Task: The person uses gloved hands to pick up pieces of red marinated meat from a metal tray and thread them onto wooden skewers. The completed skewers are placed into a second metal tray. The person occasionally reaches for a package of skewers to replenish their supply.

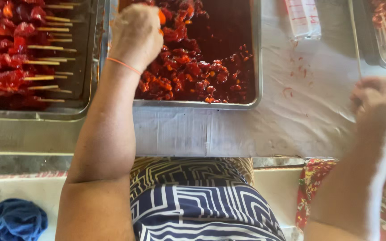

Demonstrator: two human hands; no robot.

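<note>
With the left hand [136,35] closed over marinated meat [193,67] in the steel tray [255,53], the thin skewer [355,40] pinched (seemingly, it's blurry) by the right hand [377,100] is best kept steady and pieces pushed on squarely.

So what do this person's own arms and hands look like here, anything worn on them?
Both forearms are bare, with no sleeves in view and no gloves. The left hand has a thin orange band round the wrist. The right hand shows no band, ring or watch, though it is slightly blurred.

White-covered table [309,111] (red-stained) in bright daylight.
</note>
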